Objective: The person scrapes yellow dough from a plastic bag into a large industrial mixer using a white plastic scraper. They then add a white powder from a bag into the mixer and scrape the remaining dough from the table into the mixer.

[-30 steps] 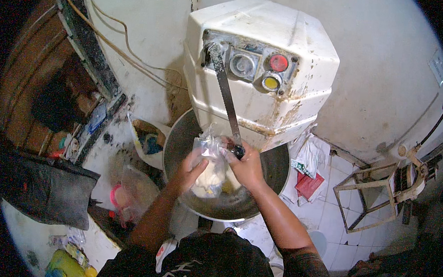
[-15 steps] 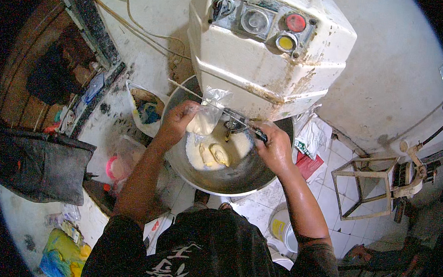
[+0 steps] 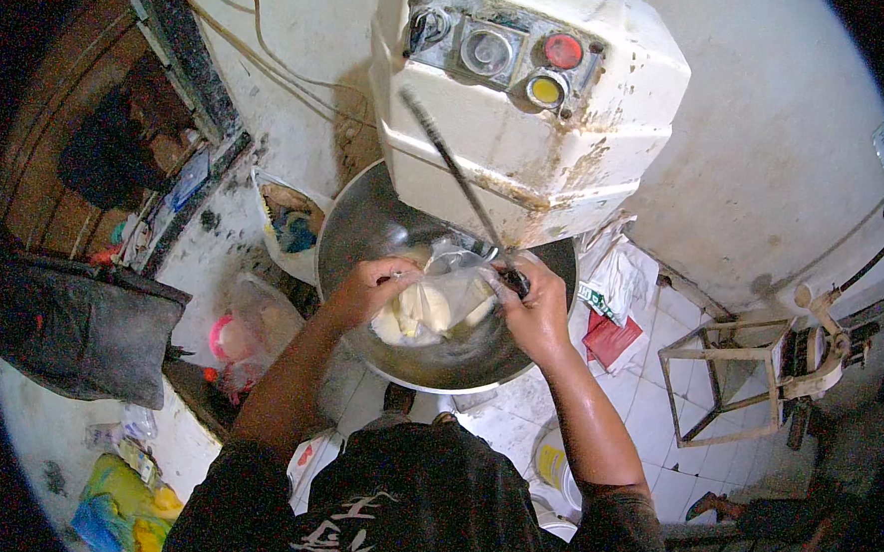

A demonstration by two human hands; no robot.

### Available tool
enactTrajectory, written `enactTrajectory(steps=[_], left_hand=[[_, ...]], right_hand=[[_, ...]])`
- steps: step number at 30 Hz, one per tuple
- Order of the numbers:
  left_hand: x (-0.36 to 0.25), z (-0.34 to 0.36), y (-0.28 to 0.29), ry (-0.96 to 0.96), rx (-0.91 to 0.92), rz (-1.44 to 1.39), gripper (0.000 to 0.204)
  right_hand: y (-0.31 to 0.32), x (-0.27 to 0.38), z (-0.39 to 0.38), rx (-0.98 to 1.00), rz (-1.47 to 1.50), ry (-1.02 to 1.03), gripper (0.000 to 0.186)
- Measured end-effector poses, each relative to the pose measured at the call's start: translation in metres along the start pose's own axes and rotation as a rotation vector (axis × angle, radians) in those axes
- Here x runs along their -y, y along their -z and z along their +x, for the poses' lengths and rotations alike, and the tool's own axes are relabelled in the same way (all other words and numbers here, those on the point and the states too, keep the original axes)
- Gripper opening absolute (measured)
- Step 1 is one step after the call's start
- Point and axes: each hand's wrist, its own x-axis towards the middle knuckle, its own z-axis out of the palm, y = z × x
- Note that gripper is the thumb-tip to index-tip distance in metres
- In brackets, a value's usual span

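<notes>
Between my hands hangs a clear plastic bag (image 3: 453, 260) over a big metal mixing bowl (image 3: 366, 197). My left hand (image 3: 369, 292) is closed, pinching one side of the bag. In my right hand (image 3: 537, 306) is a long thin knife (image 3: 455, 167), its dark handle in the fist and its blade tilted up toward the mixer. The right fingers also seem to grip the bag's other edge. Pale yellow, butter-like lumps (image 3: 425, 307) show through and below the bag; which are inside it I cannot tell. The white powder beneath is mostly hidden.
A white mixer head (image 3: 530, 121) with knobs and buttons overhangs the bowl's far side. An open sack (image 3: 290, 218) stands left of the bowl. On the right are white plastic bags (image 3: 617, 270), a bucket (image 3: 555, 462) and a metal frame stand (image 3: 721, 381).
The knife has swung from lying across the bowl to pointing up toward the mixer. Both hands have come lower, and the bag is now stretched wide between them.
</notes>
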Motion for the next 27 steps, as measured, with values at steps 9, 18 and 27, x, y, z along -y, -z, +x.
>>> enactTrajectory(steps=[9,18,27], left_hand=[[0.002,0.002,-0.004,-0.032,-0.037,0.197,0.045],[0.013,0.002,-0.069,-0.153,0.019,0.306,0.061],[0.034,-0.005,-0.120,0.368,-0.161,-1.423,0.049]], right_hand=[[0.012,0.017,0.013,-0.121,-0.192,0.135,0.024],[0.008,0.053,0.027,-0.007,0.013,0.065,0.016],[0.022,0.019,-0.013,0.175,-0.044,-0.067,0.049]])
